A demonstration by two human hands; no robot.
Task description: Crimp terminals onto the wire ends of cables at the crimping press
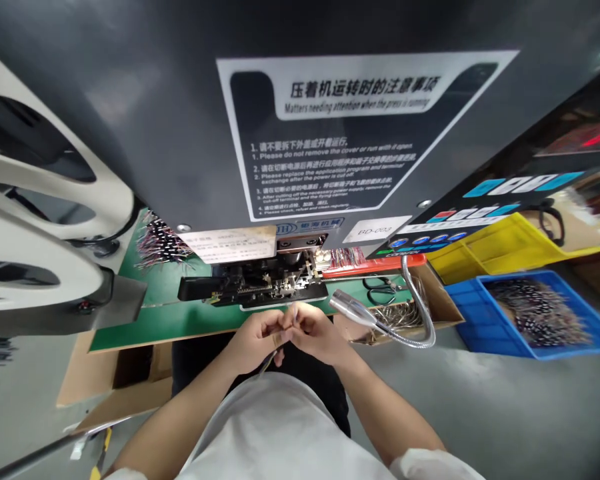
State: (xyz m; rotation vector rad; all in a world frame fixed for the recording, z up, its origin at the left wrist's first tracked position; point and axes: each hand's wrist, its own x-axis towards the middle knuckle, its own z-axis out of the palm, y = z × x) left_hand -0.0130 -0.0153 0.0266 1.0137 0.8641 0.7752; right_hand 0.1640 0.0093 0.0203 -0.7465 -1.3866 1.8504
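My left hand [256,339] and my right hand [316,333] meet in front of my body, fingertips pinched together. A thin cable [267,364] hangs down from the fingers of the left hand. The right fingers close at the same spot, apparently on the cable's end, which is mostly hidden by the fingertips. Just beyond the hands is the crimping press's tooling [285,283], set on the green table [180,320]. Both hands are apart from it. The press's dark cover [180,133] with its printed notice rises above.
A gooseneck lamp [353,308] bends in at the right, near black-handled scissors [380,289] and a cardboard box [443,300]. Farther right stand a blue bin [473,320] of wires and a yellow bin [455,257]. Bundled wires [160,243] lie left, beside a white reel [90,180].
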